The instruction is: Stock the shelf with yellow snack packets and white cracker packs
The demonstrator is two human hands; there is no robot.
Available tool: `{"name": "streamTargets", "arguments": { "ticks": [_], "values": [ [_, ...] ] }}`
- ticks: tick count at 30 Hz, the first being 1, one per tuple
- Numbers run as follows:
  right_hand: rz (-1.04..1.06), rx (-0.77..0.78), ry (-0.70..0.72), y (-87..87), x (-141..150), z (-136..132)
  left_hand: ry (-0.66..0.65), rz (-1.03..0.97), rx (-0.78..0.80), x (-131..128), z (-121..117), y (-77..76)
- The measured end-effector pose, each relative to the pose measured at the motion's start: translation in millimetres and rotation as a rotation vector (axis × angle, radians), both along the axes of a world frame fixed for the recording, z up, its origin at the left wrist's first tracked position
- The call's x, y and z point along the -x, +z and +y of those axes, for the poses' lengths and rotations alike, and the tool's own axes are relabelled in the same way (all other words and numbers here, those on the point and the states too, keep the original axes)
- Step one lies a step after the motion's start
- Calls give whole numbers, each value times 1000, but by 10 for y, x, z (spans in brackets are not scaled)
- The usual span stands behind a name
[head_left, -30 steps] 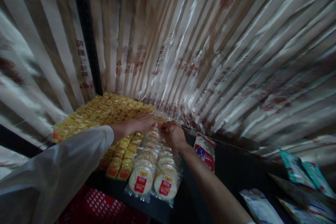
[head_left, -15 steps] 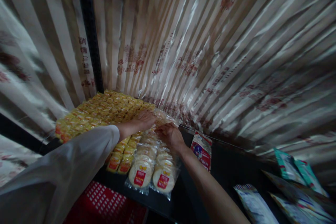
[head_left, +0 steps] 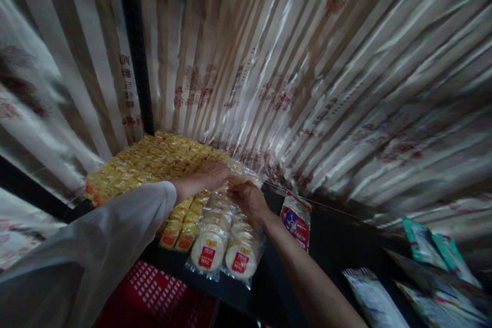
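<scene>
Two rows of round, clear-wrapped rice crackers (head_left: 207,250) with red and yellow labels lean back one behind another on the black shelf (head_left: 180,266). My left hand (head_left: 215,175) lies over the back of the left row, fingers stretched out and their tips partly hidden. Beside it my right hand (head_left: 249,201) bends over the right row, fingers curled against the wrapper of a back packet. Its fingertips are dim and partly hidden. To the left, small yellow packets (head_left: 154,159) fill the shelf in close rows.
A red and purple bag (head_left: 295,220) lies to the right of the crackers. Further right are a white-blue bag (head_left: 376,294) and teal packets (head_left: 425,243). A red perforated basket (head_left: 154,292) is below the shelf edge. Printed striped sheeting (head_left: 230,61) and a black post (head_left: 134,36) stand behind.
My right hand has shifted slightly left and its fingers stay bent over the crackers. My left hand stays near the back of the rows. The view has turned a little.
</scene>
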State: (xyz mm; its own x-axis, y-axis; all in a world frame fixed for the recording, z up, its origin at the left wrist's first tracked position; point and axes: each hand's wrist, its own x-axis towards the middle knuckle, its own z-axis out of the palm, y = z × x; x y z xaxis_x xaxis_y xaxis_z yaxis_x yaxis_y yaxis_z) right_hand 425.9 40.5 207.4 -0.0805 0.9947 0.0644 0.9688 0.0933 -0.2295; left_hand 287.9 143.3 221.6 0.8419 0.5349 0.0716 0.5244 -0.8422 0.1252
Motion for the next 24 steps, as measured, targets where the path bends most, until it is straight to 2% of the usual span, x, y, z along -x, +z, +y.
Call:
{"name": "streamTargets", "arguments": {
  "ticks": [3, 6, 9, 11, 16, 21, 24],
  "values": [
    [-16, -4, -60, 25, 30, -32, -2, -36, 31, 53, 1, 10],
    [-59, -56, -153, 2, 51, -44, -74, -70, 50, 131, -5, 34],
    [-66, -97, -200, -30, 72, -40, -159, -48, 19, 191, -34, 60],
    [-50, -112, -210, -39, 79, -44, -157, -15, -12, 204, -63, 66],
    [-3, -255, -127, -49, 47, -120, -111, 15, -78, 183, -131, 60],
    [-6, -135, 7, -40, 61, -216, -125, -21, -70, 165, -148, 61],
    [-66, -70, 8, 12, 124, -220, -118, -26, -55, 162, -141, 49]
  ]
}}
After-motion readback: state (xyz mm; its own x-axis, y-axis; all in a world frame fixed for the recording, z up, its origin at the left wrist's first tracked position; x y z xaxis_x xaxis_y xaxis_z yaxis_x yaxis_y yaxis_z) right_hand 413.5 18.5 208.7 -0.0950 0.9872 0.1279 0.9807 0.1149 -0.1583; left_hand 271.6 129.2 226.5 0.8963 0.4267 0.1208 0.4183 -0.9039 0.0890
